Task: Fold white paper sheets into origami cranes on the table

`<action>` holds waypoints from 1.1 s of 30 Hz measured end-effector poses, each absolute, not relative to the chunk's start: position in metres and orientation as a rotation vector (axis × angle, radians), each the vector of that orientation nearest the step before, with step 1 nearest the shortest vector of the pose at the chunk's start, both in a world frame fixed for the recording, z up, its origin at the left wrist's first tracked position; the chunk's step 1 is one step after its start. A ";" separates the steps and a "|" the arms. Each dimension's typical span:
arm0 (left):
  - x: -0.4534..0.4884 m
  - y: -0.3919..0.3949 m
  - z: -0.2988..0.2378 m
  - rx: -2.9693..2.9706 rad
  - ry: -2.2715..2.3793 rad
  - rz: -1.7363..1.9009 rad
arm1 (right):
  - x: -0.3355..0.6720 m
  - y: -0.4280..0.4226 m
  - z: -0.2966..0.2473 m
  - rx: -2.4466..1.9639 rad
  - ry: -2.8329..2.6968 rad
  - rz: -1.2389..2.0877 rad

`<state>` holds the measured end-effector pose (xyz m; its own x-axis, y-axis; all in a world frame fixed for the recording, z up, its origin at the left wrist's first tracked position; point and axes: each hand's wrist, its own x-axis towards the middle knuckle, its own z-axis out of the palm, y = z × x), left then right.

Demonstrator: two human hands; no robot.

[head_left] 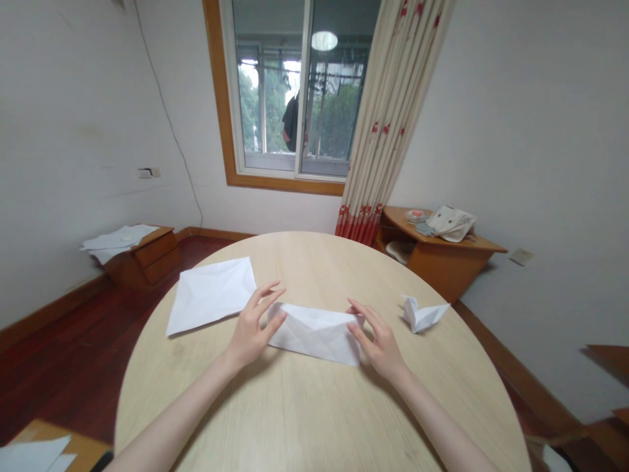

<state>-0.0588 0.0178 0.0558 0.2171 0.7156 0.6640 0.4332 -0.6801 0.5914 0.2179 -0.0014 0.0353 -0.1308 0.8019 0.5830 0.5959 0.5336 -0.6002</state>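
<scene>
Head view: you are partway through folding a sheet, at the stage where a fold is being pressed down. The folded paper (317,333) lies flat on the round table (314,406), a long creased strip running between your two hands. Your left hand (253,328) rests on its left end, fingers spread wide and slightly lifted, with the thumb lying along the paper's near-left edge; nothing is gripped. Your right hand (376,337) sits at the right end, fingers loosely curved and close together, the fingertips touching the paper's right edge; whether they pinch a flap or only press it I cannot tell from here.

Beyond your left fingers, just beside their tips, lies a larger sheet (211,294), creased but flat. Out past your right fingers, apart from them, stands a small finished paper figure (421,314). Farther off are a low cabinet (147,252) with papers on it to the left, and a corner shelf (437,252) with a cloth bag by the curtain (388,118).

As I judge it, the next move calls for holding one end still while the other hand draws a firm crease along the strip, keeping the edges lined up so the fold stays square.
</scene>
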 end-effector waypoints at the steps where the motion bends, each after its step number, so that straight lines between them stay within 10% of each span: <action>1: -0.059 0.017 0.059 2.158 1.058 1.461 | 0.217 -0.003 0.038 -1.121 -1.821 0.249; 33: -0.056 0.018 0.060 1.998 0.986 0.692 | 0.213 -0.002 0.031 -1.136 -2.047 0.568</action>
<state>-0.0560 0.0177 0.0599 0.5495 0.8263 0.1236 0.3977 -0.3888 0.8311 0.2127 -0.0023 0.0308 -0.3554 0.8566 0.3741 0.5409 0.5149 -0.6650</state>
